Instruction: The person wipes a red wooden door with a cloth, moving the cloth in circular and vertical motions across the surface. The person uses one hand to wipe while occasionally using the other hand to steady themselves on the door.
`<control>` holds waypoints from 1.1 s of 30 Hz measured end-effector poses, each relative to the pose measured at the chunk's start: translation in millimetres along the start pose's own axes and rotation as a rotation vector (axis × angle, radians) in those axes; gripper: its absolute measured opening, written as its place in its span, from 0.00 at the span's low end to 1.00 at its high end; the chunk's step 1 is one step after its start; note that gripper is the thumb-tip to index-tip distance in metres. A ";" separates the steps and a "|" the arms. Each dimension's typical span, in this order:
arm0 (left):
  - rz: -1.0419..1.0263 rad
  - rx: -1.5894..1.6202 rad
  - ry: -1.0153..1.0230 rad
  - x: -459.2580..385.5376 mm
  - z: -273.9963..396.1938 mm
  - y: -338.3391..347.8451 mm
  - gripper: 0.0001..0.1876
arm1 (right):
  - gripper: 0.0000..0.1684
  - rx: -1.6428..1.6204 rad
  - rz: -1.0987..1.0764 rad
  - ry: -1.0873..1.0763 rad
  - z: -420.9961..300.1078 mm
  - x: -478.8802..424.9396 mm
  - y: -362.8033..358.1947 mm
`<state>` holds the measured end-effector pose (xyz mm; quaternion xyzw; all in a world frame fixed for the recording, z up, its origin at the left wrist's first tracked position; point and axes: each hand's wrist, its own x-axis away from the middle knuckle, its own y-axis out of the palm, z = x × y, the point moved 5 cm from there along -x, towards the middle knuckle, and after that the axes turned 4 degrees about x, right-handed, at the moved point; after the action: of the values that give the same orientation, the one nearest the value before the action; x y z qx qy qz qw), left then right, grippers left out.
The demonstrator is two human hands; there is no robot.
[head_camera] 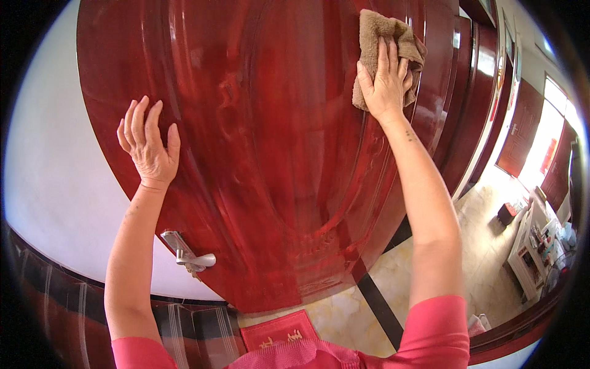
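A glossy dark red door panel [295, 138] with carved mouldings fills the middle of the view. My right hand [387, 83] lies spread on a folded brown cloth [372, 32], pressing it against the upper right part of the door. Near the door's left side my left hand [150, 143] is raised with its fingers apart and nothing in it; whether it touches the surface I cannot tell. Below that hand, a silver lever door handle [196, 260] sits at the door's lower left edge.
A white wall [55, 138] stands at the left. A red mat [281, 330] with gold characters lies on the marble-patterned floor [341, 318]. At the right are a cluttered white cabinet [525, 272], a small dark box [507, 214] and another red door [521, 129].
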<state>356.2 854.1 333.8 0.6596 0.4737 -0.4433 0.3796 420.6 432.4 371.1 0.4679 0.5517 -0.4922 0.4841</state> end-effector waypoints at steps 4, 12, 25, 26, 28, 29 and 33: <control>-0.003 -0.021 0.009 2.9 -0.5 2.7 0.21 | 0.42 -0.024 -0.041 0.030 -5.4 79.4 7.9; -0.041 -0.071 0.008 4.3 -0.3 7.6 0.20 | 0.46 -0.009 -0.824 0.049 -9.3 396.3 20.9; -0.017 -0.043 0.042 3.6 -1.1 9.0 0.19 | 0.45 -0.087 -0.015 0.145 48.5 94.9 5.0; -0.014 -0.049 0.043 2.6 -0.9 9.7 0.19 | 0.45 -0.064 -0.002 0.148 48.0 92.1 4.6; -0.010 -0.067 0.041 5.6 -3.1 9.1 0.19 | 0.46 -0.042 0.007 0.145 46.1 103.3 9.7; -0.011 -0.064 0.040 7.2 -3.8 9.2 0.19 | 0.46 -0.040 0.005 0.143 45.2 121.1 14.6; -0.008 -0.051 0.043 3.1 -2.9 9.6 0.19 | 0.48 -0.017 -0.125 0.165 41.5 226.7 16.0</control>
<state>366.6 855.2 332.5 0.6572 0.4956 -0.4180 0.3844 418.3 401.3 142.1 0.4676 0.6219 -0.4765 0.4094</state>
